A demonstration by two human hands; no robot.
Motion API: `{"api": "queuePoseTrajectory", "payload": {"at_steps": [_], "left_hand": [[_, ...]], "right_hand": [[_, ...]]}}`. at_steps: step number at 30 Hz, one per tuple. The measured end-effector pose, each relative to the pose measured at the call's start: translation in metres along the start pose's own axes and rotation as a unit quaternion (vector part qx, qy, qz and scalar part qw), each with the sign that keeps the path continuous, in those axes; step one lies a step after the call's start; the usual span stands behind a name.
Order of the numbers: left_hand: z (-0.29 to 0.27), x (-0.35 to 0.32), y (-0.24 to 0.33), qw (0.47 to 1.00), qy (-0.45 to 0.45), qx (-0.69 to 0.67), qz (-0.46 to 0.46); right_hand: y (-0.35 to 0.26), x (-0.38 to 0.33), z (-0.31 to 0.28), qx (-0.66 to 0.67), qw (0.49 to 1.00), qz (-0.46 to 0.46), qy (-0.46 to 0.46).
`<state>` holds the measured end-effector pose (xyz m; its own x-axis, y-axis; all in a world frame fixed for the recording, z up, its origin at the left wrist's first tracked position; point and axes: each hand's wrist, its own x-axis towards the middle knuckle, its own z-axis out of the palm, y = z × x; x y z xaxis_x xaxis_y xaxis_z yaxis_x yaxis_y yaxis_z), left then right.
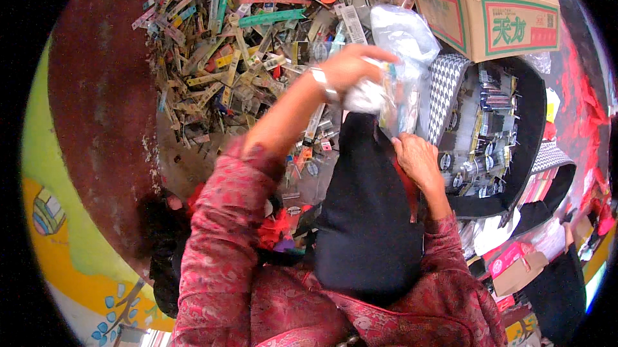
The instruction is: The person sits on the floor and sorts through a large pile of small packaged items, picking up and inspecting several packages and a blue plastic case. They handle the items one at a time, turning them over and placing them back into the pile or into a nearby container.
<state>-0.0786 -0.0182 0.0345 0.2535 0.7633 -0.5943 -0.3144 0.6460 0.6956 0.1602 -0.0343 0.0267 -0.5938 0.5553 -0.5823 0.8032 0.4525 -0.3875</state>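
My left hand (pixel 353 69), wearing a white band at the wrist, is smeared by motion above a crumpled white plastic piece (pixel 367 96). Whether its fingers grip that piece cannot be made out. Just to the right is a clear plastic bag (pixel 407 99) with slim colored packets inside. The fingers of my right hand (pixel 421 160) are closed at the bag's lower edge. Under both hands, black cloth (pixel 367 218) covers my lap. Beyond them lies a puffed, cloudy plastic bag (pixel 404 33).
A heap of slim packaged strips (pixel 225 64) spreads over the table's left part, with a green ruler-like strip (pixel 271 18) on it. At far right stands a cardboard box (pixel 483 12). Below it sits a black-lined, houndstooth-edged container (pixel 483 134) of small packets. Brown table surface (pixel 116 89) borders the heap.
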Motion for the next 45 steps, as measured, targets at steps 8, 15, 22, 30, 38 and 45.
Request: {"api": "queuePoseTrajectory", "payload": {"at_steps": [8,15,22,30,38,45], "left_hand": [[-0.064,-0.134,-0.019,0.869,0.307,-0.38,0.082],[0.005,-0.111,-0.023,0.828,0.246,-0.488,0.122],[0.043,-0.153,0.004,0.842,0.177,-0.462,0.214],[0.047,-0.289,-0.028,0.958,0.148,-0.217,0.112],[-0.039,-0.421,-0.109,0.682,0.45,-0.5,0.287],[-0.02,-0.439,-0.083,0.683,0.418,-0.502,0.327]], "right_hand": [[-0.021,0.0,-0.055,0.046,0.991,-0.002,0.125],[-0.121,0.057,-0.087,0.379,0.835,-0.394,-0.065],[-0.145,0.059,-0.089,0.313,0.858,-0.403,0.062],[-0.145,0.072,-0.138,0.511,0.826,-0.199,0.129],[-0.252,0.106,-0.217,0.525,0.801,-0.213,-0.195],[-0.335,0.162,-0.124,0.213,0.926,-0.263,-0.17]]}}
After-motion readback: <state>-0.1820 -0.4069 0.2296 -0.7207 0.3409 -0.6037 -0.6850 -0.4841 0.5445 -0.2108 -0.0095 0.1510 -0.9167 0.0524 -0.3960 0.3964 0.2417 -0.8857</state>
